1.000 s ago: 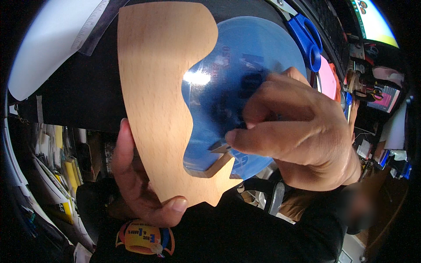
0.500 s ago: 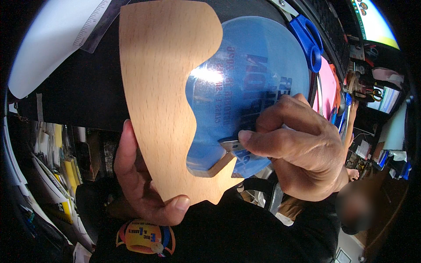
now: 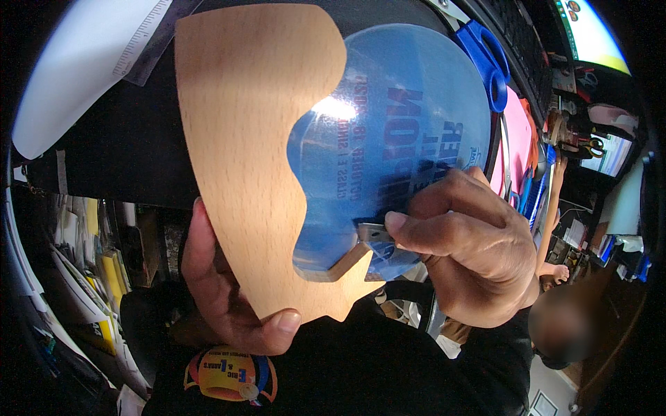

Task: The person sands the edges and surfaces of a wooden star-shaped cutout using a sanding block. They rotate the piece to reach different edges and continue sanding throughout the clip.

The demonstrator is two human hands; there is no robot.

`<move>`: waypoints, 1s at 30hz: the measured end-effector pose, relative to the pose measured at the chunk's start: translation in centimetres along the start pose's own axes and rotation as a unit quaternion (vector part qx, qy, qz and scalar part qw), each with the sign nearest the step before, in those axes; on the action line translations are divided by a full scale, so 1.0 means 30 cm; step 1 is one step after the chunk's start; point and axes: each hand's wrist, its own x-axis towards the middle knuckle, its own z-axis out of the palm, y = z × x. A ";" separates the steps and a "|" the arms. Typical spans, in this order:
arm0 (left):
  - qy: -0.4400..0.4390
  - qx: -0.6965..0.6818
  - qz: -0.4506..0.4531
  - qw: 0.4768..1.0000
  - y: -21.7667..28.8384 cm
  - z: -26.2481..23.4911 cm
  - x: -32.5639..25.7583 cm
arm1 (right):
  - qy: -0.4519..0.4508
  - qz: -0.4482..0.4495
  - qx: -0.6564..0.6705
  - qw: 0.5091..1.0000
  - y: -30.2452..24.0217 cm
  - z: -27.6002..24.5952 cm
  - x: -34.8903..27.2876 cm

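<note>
A pale wooden plaque point(image 3: 243, 139) with a wavy edge is tilted up in front of me. A rounded, see-through blue plate point(image 3: 402, 62) with dark printed lettering adjoins its wavy side. My left hand point(image 3: 239, 305) grips the plaque's lower end, thumb on the front face and fingers at its left edge. In my right hand point(image 3: 475, 243) a small flat metal blade point(image 3: 373, 232) is pinched between thumb and fingers. Its end lies over the blue plate, just above the plaque's notched lower corner; whether it touches the wood I cannot tell.
Blue-handled scissors point(image 3: 496, 83) lie past the plate's right side, near a pink sheet point(image 3: 512, 135). A clear ruler point(image 3: 142, 55) rests by white paper point(image 3: 76, 76) at the far left. Papers and folders point(image 3: 90, 256) are stacked lower left. Another person point(image 3: 555, 326) is at the right.
The plaque's top has tipped slightly left, and the blue plate with it, showing more of its lettering. My right hand and the blade have shifted a little; both hands keep their hold.
</note>
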 end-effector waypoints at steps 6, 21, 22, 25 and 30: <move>-0.048 0.002 0.007 0.999 -0.006 -0.028 0.004 | 0.019 0.025 0.001 0.999 -0.011 0.019 -0.022; -0.106 0.009 0.058 0.993 -0.024 -0.073 -0.033 | 0.075 0.022 0.054 0.996 0.003 0.026 -0.055; -0.107 0.012 0.058 0.993 -0.024 -0.073 -0.037 | 0.076 0.023 0.063 0.995 0.003 0.027 -0.053; -0.106 0.020 0.060 0.992 -0.022 -0.078 -0.045 | 0.077 0.021 0.053 0.995 -0.001 0.028 -0.048; -0.105 0.025 0.062 0.992 -0.022 -0.085 -0.053 | 0.077 0.023 0.035 0.996 -0.006 0.032 -0.042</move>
